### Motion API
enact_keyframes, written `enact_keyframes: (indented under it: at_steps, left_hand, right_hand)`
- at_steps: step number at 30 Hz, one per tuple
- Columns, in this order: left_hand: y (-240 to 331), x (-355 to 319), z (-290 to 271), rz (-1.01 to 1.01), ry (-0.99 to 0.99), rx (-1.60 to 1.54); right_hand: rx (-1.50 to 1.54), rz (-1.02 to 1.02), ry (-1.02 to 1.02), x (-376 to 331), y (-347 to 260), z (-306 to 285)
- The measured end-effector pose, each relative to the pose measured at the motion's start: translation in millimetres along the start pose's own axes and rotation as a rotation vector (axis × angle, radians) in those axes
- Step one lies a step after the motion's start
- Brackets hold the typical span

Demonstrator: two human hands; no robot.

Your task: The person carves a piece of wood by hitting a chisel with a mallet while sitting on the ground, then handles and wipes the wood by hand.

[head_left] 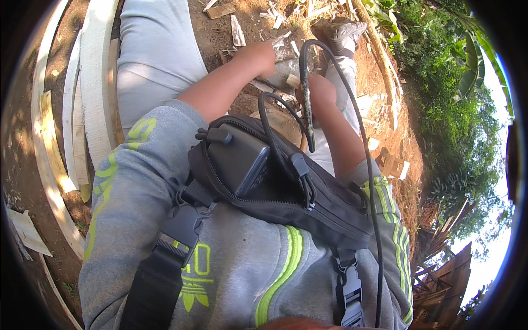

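My left hand (257, 57) is low over the littered ground between my legs. Its back faces up and its fingers curl under, closed; what they hold, if anything, is hidden. A pale wood splinter (282, 39) shows just beyond its knuckles. Close by on the right, my right hand (321, 93) is closed too. A short pale wooden end (293, 81) shows at its finger side, but whether the hand grips it is unclear. A dark, mottled strip (309, 122) runs down past this hand, partly lined up with a looping black cable (352, 88). Between the hands lies a greyish surface (286, 70).
A black chest bag (286, 187) with a dark device (239, 159) covers part of the view below my hands. Long pale planks (98, 82) lie to the left. Wood chips (237, 30) litter the brown soil. A pole (379, 60) and green bushes (434, 104) are on the right.
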State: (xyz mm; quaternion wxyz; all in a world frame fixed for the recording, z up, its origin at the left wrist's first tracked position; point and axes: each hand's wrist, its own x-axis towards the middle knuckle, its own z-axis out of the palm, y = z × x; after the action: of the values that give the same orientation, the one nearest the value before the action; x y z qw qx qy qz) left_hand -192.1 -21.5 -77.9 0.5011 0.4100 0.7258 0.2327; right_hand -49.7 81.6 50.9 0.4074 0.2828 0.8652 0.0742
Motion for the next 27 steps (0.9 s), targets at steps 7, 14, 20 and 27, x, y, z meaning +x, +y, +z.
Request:
enact_keyframes:
  at_steps: [7, 14, 20, 27]
  left_hand:
    - [-10.7, 7.3, 5.7, -0.027, 0.039, -0.027]
    - [-5.1, 6.7, 6.8, -0.003, -0.024, -0.028]
    - [2.1, -5.5, -8.9, -0.017, -0.066, -0.030]
    - [6.5, -14.8, -19.1, -0.067, -0.124, -0.071]
  right_hand:
    - [-0.036, -0.023, -0.035, 13.6, 2.2, -3.9]
    - [0.039, 0.093, -0.146, 6.7, 6.6, -12.7]
    - [0.018, 0.017, -0.147, -6.9, -9.6, 1.6]
    - [1.237, -0.048, 0.075, -18.6, 28.9, -8.1]
